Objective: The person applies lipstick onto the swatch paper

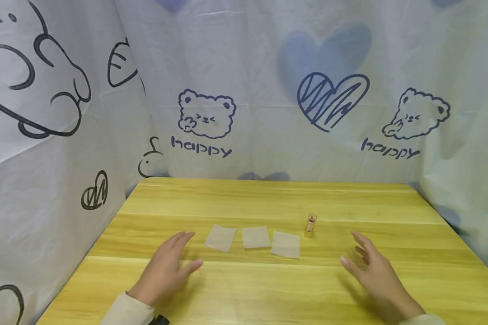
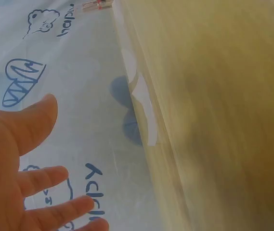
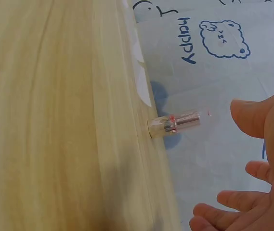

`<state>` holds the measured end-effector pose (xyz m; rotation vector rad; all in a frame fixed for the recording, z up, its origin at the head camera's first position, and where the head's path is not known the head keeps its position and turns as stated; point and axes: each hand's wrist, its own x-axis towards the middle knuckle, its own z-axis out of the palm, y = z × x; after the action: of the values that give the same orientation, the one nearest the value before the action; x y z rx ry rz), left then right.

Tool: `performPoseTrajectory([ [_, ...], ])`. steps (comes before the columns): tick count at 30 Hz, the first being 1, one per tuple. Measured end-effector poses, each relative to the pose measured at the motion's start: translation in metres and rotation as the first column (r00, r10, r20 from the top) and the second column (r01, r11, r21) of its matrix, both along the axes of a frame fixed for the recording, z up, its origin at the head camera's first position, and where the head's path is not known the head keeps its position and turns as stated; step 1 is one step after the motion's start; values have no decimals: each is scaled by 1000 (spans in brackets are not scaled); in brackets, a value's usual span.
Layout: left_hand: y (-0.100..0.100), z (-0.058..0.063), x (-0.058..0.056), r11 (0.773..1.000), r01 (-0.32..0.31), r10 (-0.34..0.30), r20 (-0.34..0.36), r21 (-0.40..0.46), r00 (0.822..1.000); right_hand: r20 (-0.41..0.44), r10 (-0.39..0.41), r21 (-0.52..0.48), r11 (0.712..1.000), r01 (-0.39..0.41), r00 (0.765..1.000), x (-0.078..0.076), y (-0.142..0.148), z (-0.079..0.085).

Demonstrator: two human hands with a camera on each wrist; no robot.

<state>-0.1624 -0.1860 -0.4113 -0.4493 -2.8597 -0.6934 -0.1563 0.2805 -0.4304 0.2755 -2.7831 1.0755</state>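
Note:
Three thin whitish paper squares lie in a row on the table: a left one (image 1: 220, 238), a middle one (image 1: 256, 238) and a right one (image 1: 285, 245). Just right of them stands a small lipstick tube (image 1: 310, 225) with a see-through top and a gold-coloured base, upright (image 3: 175, 124). My left hand (image 1: 166, 266) hovers to the left of the squares, fingers spread and holding nothing. On the other side my right hand (image 1: 376, 275), also holding nothing, is held above the table to the right of the lipstick tube, thumb apart from the fingers.
The yellow wood-grain table (image 1: 244, 291) reaches back to a white curtain (image 1: 264, 126) printed with bears and hearts. Another curtain side (image 1: 118, 122) runs along the left edge. A dark object (image 1: 160, 320) shows at my left cuff.

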Motion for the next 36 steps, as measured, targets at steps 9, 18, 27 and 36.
performPoseTrajectory([
  [9, 4, -3, -22, 998, 43, -48, 88, 53, 995, 51, 17, -95, 995, -12, 999, -15, 1, -2],
  [18, 10, -4, -44, 995, 87, -92, 117, 50, 989, 128, 40, -172, 985, -17, 991, -30, -4, 1],
  [27, 20, -8, -62, 994, 97, -103, 145, 51, 984, 130, 60, -202, 979, -33, 990, -46, -15, -5],
  [36, 27, -10, -79, 991, 135, -129, 146, -28, 981, 135, 56, -210, 977, -27, 989, -61, -23, -12],
])
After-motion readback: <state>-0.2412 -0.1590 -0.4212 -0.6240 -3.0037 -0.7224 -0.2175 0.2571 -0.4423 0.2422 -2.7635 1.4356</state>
